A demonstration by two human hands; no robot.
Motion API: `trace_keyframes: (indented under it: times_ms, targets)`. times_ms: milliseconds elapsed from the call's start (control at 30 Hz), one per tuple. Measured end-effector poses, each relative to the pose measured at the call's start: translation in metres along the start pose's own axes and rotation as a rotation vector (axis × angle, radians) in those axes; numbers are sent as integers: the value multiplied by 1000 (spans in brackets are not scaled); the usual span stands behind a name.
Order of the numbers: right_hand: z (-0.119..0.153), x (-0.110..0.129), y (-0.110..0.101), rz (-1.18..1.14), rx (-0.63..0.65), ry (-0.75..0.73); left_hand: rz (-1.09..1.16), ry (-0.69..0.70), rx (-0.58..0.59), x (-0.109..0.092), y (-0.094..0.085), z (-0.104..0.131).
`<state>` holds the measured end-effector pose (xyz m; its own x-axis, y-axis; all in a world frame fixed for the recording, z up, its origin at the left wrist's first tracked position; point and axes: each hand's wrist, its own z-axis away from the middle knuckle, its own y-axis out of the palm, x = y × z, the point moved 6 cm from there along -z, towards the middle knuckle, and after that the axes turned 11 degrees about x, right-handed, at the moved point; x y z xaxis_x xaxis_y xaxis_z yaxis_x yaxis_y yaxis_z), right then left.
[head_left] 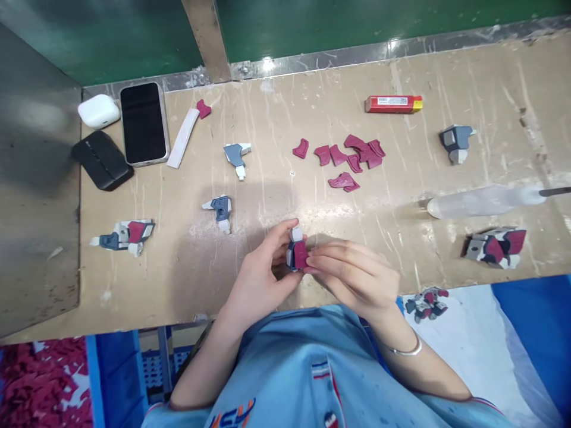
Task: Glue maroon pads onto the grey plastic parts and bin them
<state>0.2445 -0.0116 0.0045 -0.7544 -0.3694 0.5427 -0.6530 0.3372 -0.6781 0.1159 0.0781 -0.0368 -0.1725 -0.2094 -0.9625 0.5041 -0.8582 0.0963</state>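
Two bare hands meet at the near edge of the tabletop (267, 178), both arms bent inward. The left hand (261, 282) curls its thumb and fingers around one toy part (297, 252). The right hand (359, 273) has its fingers close together, pinching the dark red side of that same part.

Now, big things to small, all placed from the held toy part. Far right is one cloudy tube (486, 202). Far left and farther back are one phone (145, 123), one black case (102, 160) and one white case (99, 111). Two gray-and-red parts (495, 246) sit one on each side. One red and yellow box (392, 104) and one white strip (182, 138) lie farther back, right and left. Three gray parts (236, 159) lie around, two left, one right. Behind are dark red bits (338, 156), too jumbled to count; one more (203, 109) is back left.
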Motion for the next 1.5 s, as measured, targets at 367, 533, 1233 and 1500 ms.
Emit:
trace_keyframes:
  times_ms: [367, 533, 1233, 1500]
  targets:
    - [3, -4, 8, -69, -13, 37, 187, 58, 49, -6, -3, 6]
    - [-1, -5, 8, -182, 22, 67, 199, 77, -44, -5, -11, 6]
    - [-8, -3, 13, -219, 13, 150, 210, 65, -14, -4, -14, 7]
    - [-7, -2, 16, -216, 3, 135, 182, 74, -50, -2, -15, 7]
